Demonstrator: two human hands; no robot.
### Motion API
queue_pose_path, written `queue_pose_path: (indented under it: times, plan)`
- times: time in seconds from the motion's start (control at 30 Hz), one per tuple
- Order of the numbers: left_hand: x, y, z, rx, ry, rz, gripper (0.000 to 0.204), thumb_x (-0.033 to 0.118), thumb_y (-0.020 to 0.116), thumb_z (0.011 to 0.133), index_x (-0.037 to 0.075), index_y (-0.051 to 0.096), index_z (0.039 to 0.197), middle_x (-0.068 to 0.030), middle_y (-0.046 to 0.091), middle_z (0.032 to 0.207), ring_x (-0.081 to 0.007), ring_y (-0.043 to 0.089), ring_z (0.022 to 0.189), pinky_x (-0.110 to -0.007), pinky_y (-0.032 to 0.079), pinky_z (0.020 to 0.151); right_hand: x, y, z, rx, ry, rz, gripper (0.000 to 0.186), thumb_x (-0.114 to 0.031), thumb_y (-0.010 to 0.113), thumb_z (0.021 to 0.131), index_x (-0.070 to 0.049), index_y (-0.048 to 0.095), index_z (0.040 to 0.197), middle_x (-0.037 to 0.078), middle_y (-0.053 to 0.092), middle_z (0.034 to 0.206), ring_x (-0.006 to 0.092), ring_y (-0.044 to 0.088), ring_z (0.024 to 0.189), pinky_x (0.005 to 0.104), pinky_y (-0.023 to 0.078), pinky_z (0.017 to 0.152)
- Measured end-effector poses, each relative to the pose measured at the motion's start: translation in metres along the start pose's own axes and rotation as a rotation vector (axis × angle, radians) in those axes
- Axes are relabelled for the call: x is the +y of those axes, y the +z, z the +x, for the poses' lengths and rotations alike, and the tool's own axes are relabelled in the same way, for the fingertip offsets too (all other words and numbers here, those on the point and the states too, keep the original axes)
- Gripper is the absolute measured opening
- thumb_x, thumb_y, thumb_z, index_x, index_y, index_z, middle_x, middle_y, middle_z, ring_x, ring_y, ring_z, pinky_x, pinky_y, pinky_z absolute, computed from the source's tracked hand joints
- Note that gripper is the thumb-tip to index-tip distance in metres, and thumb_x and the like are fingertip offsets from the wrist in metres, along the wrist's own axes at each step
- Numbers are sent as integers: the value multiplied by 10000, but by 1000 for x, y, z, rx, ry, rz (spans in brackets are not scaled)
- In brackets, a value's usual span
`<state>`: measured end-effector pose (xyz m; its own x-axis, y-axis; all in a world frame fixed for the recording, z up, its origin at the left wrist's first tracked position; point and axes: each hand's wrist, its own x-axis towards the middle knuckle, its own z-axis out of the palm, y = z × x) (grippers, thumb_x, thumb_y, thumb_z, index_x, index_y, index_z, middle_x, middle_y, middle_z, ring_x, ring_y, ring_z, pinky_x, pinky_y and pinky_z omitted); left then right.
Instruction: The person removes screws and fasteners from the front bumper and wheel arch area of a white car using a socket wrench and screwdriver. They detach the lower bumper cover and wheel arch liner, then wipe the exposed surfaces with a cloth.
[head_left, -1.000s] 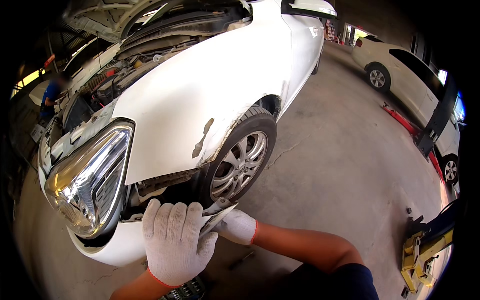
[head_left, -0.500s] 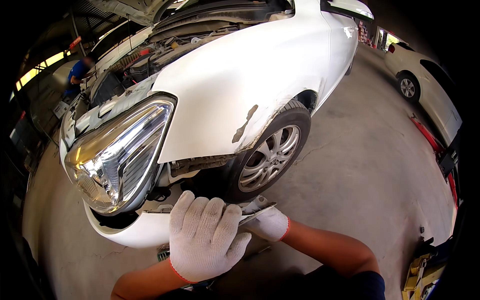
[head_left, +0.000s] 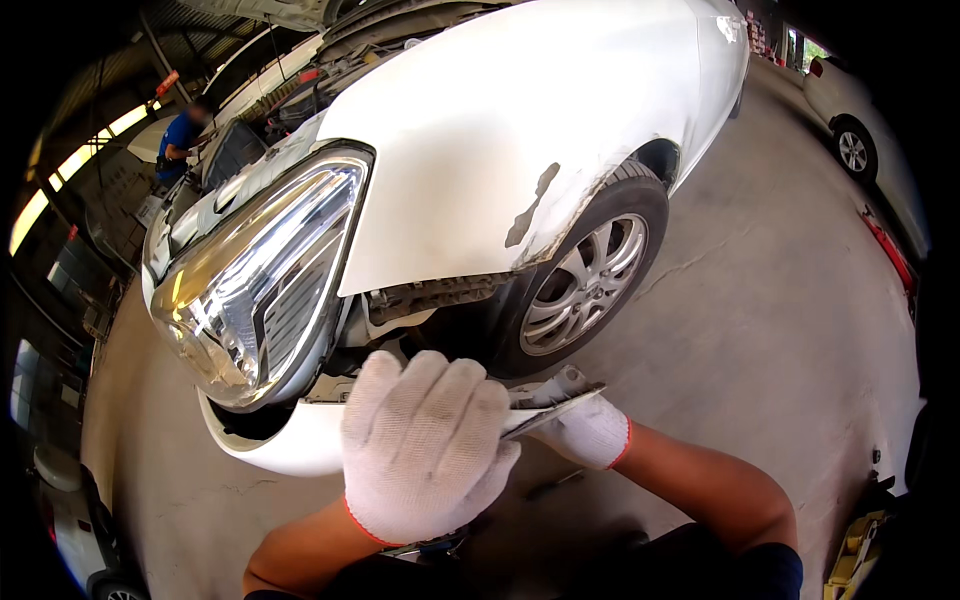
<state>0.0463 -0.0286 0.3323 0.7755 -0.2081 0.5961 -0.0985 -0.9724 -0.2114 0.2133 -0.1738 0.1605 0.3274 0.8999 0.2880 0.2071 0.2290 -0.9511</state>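
Observation:
A white front bumper point(head_left: 290, 440) hangs partly away from the white car's fender point(head_left: 450, 170), its end reaching toward me below the headlight point(head_left: 265, 280). My left hand point(head_left: 425, 450), in a white knit glove with a red cuff edge, lies over the bumper with its back toward me. Its fingers are stretched out and point away; the palm is hidden. My right hand point(head_left: 590, 432), gloved alike, grips the bumper's free end from below and outside. The bumper's edge covers most of its fingers. The fender has a grey patch of bare or chipped paint near the wheel arch.
The front wheel point(head_left: 590, 280) stands just beyond the bumper end. Under my hands a dark, slim tool point(head_left: 555, 485) lies on the concrete floor point(head_left: 740, 330). Another person point(head_left: 180, 140) in blue is at the far left. A white car point(head_left: 865, 130) and a red bar-like object point(head_left: 888, 250) are at right.
My view has shifted, so the car and both hands sit further right and slightly higher in the picture. Both hands keep their places on the bumper.

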Motion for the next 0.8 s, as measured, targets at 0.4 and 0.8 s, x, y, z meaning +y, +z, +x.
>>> queue_pose_path:
  times: [0.4,0.8]
  plan:
    - [-26,-4,-10,202,-232,11,143,12,595,915,-60,708,965,-184,714,983,-324,631,835,-405,536,780,27,7,-5,185,-160,-265,280,-153,695,1078,-48,761,1329,149,786,1254,311,744,1088,406,598,965]
    - [-27,-8,-27,191,-292,93,370,175,397,1163,-80,638,1047,-146,604,971,-247,564,881,-358,465,855,177,33,-147,-189,352,-652,228,-229,592,1050,-100,736,1170,177,739,1196,394,703,1139,525,562,939]
